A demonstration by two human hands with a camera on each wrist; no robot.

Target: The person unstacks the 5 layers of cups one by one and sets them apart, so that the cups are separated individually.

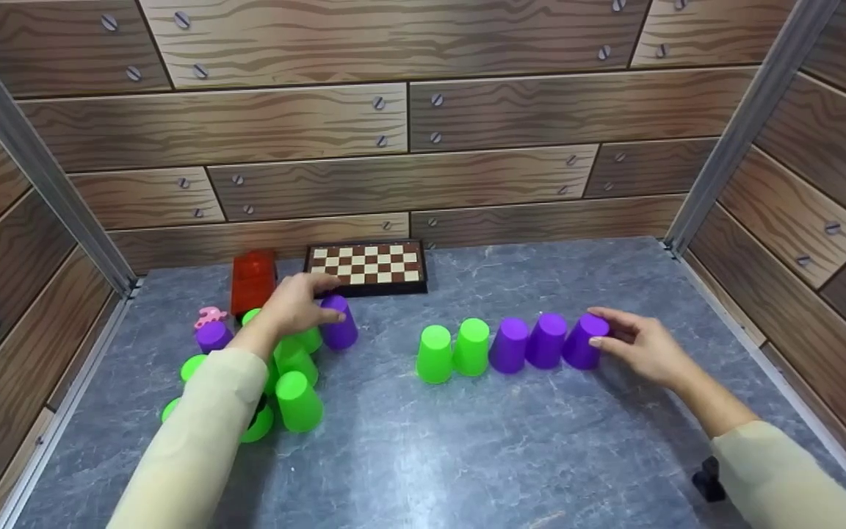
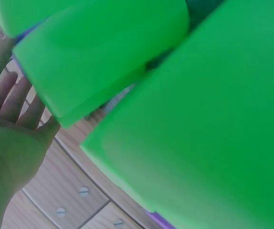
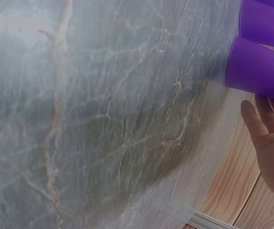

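Observation:
My left hand (image 1: 294, 305) is at a purple cup (image 1: 340, 325) standing upside down at the left, with the thumb on its near side and fingers behind. In the left wrist view green cups (image 2: 103, 57) hide most of that cup. Far to the right, my right hand (image 1: 643, 345) holds the upper part of the end purple cup (image 1: 583, 344) between thumb and fingers. This cup ends a row of upturned cups, with further purple cups (image 1: 510, 345) beside it and two green cups (image 1: 435, 355) at the left end. The right wrist view shows my fingers against the purple cup (image 3: 256, 67).
Several green cups (image 1: 298, 402) cluster under and beside the left forearm, with another purple cup (image 1: 214, 336). Behind stand a red box (image 1: 252, 283), a pink toy (image 1: 210, 317) and a checkered game board (image 1: 371, 264). A small black object (image 1: 708, 481) lies near the right sleeve. Wood-patterned walls enclose the grey table.

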